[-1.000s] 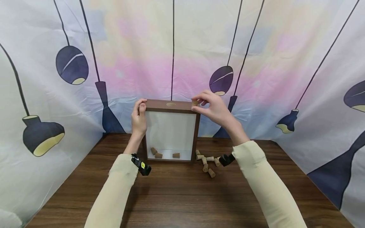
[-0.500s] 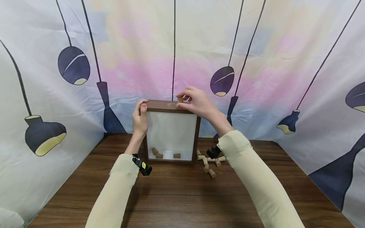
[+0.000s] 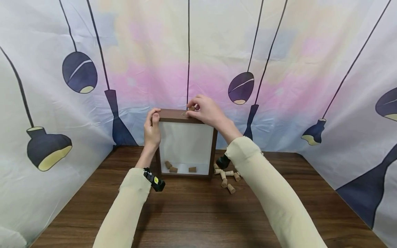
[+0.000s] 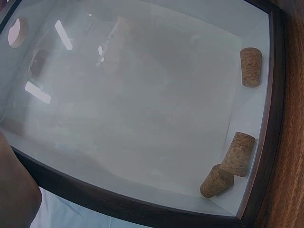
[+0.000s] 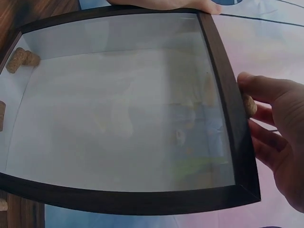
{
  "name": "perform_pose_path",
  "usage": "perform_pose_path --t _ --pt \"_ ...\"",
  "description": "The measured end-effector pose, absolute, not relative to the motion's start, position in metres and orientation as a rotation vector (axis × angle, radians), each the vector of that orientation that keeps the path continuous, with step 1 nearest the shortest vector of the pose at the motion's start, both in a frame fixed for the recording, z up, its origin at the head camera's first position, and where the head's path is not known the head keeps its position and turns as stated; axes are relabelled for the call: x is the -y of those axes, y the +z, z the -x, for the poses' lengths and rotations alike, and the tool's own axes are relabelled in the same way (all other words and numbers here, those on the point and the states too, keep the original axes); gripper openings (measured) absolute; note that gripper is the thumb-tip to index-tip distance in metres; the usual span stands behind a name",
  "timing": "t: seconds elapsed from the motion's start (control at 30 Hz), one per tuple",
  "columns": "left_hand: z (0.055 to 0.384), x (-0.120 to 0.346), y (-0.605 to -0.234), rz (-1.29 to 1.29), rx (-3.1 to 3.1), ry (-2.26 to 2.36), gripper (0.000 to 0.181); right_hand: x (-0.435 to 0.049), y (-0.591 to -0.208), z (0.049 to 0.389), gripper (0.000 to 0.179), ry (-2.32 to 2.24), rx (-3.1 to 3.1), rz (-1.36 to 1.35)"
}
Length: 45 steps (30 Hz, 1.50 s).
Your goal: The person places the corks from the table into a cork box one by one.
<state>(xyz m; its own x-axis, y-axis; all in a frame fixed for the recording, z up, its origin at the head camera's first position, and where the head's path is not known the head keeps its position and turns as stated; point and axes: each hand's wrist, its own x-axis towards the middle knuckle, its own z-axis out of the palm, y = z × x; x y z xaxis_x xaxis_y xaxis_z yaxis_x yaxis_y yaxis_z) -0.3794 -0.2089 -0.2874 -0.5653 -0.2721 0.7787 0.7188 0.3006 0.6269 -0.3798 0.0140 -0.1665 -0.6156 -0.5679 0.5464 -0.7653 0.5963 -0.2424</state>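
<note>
A dark wooden shadow box (image 3: 167, 113) with a clear front stands upright on the table. My left hand (image 3: 152, 129) grips its upper left corner, thumb in front and fingers over the top edge. Between thumb and fingers, my right hand (image 3: 206, 110) pinches a cork stopper (image 5: 249, 105) right at the round hole (image 3: 183, 114) in the box's top; the fingers partly cover it. Inside, three corks lie on the white floor: one cork (image 4: 251, 67) on its own, and two touching near the left corner, the upper cork (image 4: 238, 154) leaning against the lower cork (image 4: 217, 181).
Several loose corks (image 3: 224, 182) lie in a group on the brown wood-grain table (image 3: 192, 213), just right of the box's foot. A cloth backdrop (image 3: 149, 41) printed with hanging lamps rises behind and at both sides.
My right hand has moved left along the box's top with the cork, from the right corner to the hole. My left hand and the corks inside have stayed put.
</note>
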Motion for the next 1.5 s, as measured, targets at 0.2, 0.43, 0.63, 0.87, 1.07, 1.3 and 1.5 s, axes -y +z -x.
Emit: perform_pose_path --t 0.2,0.43,0.63,0.87,1.07,1.3,1.5 --pt "0.357 0.201 -0.276 0.421 1.693 -1.432 0.049 -0.009 -0.169 0.384 0.018 0.626 2.426 -0.975" --pt "0.370 0.205 -0.281 0.422 1.673 -1.438 0.053 0.001 -0.171 0.381 0.022 0.559 2.429 -0.960" --pt "0.372 0.205 -0.282 0.417 1.677 -1.426 0.047 0.003 -0.178 0.380 0.020 0.567 2.385 -0.999" --pt "0.358 0.200 -0.276 0.451 1.681 -1.427 0.047 -0.004 -0.182 0.378 0.018 0.610 2.359 -1.031" --pt "0.358 0.202 -0.276 0.452 1.669 -1.431 0.048 -0.019 -0.183 0.375 0.018 0.659 2.358 -1.046" --pt "0.357 0.202 -0.276 0.434 1.682 -1.421 0.047 -0.043 -0.187 0.368 0.017 0.750 2.367 -1.035" --pt "0.358 0.202 -0.276 0.429 1.686 -1.429 0.047 -0.065 -0.190 0.363 0.016 0.786 2.300 -1.011"
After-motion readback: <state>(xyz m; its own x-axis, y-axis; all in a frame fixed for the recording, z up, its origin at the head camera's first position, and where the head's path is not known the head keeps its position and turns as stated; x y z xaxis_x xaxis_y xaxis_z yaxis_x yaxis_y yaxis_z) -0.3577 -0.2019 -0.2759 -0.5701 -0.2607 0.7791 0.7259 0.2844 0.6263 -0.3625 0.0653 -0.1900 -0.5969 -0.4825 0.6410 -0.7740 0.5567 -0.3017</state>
